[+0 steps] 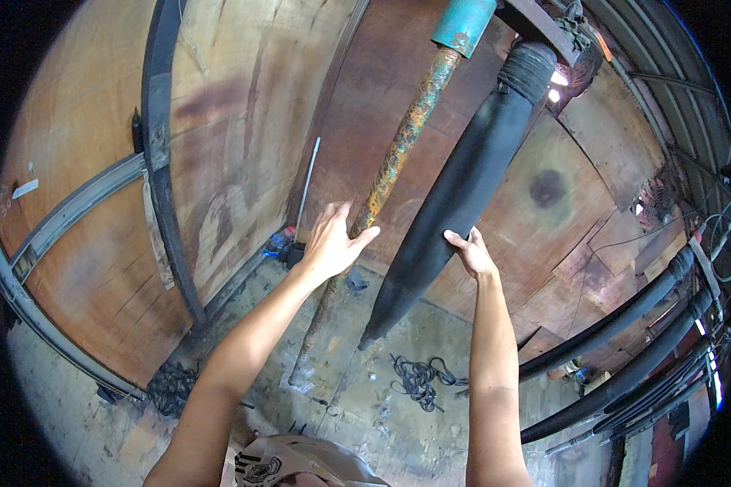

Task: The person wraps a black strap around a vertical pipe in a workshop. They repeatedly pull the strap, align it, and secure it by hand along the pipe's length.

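A long black tube [455, 203] hangs at a slant before me, wound with dark bands at its top and narrowing to its low end. My right hand [475, 256] is at its right edge, thumb on the front and fingers partly hidden against the side. A rusty pole [402, 146] with flaking orange and green paint runs down to the floor left of the tube, out of a teal sleeve [464, 28]. Close by it, my left hand [337, 245] is open, fingers stretched and thumb apart. Whether this hand touches the pole is unclear.
Stained wooden panels [244, 122] wall the left and back. More black tubes [609, 325] hang at the right, by a corrugated metal wall [674, 73]. Tangled black strips [422, 380] lie on the floor [333, 442]; a thin white rod [307, 187] leans in the corner.
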A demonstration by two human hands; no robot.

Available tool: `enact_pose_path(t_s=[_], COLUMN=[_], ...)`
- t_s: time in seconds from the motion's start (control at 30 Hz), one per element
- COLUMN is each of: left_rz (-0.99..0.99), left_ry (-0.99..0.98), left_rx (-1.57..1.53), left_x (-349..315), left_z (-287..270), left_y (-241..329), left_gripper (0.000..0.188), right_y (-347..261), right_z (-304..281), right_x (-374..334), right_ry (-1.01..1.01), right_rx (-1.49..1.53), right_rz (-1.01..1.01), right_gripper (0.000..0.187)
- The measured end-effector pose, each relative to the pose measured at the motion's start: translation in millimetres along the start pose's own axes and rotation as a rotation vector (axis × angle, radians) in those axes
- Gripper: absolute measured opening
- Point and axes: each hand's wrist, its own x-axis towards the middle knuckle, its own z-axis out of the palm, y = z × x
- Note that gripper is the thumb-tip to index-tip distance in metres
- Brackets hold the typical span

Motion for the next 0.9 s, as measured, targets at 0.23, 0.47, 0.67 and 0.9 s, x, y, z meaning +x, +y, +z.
enact_pose_path(t_s=[0.23, 0.47, 0.67, 0.9], left_rz=[0.109, -0.029, -0.028, 0.619], left_ry=[0.012, -0.046, 0.008, 0.463], left_rx=[-0.103, -0.101, -0.083, -0.089], left_x=[1, 5, 10, -10], left_z=[13, 13, 12, 21], left_y=[-7, -10, -10, 84], left_gripper=[0.064, 0.046, 0.046, 0.058], right_y=[4, -1, -44, -148], right_z=[-1, -1, 13, 29], right_x=[-4, -5, -7, 17], right_ry=[-0.019, 0.057, 0.260, 0.499], right_rx=[-0.145, -0.412, -0.333, -0.226], right_rz=[-0.040, -0.057, -0.254, -0.517], right_gripper=[0.040, 0.042, 0.035, 0.046])
